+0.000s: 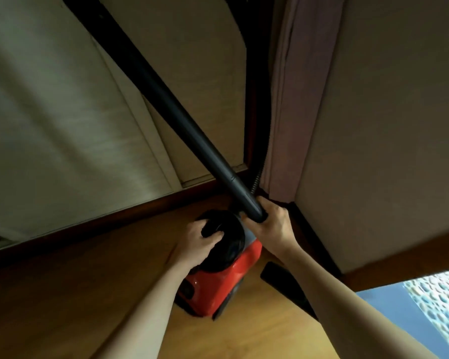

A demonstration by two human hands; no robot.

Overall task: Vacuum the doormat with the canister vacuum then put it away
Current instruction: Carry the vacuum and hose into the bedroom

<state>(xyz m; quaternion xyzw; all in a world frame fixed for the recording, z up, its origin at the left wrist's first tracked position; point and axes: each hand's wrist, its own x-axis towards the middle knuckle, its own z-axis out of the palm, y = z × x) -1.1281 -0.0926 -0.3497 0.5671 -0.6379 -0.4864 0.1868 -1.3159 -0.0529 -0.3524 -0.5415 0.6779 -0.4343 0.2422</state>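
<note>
Both hands engaged, I see: left hand fingers curled over red canister vacuum at its round black top; right hand fingers wrapped round long black wand above it.

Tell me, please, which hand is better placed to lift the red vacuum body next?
Probably the left hand: its fingers curl over the black top of the vacuum body, while the right hand is busy gripping the tube.

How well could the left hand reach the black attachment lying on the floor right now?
Probably not directly: the left hand grips the top of the red vacuum, whose body, with the right forearm, lies between it and the attachment.
</note>
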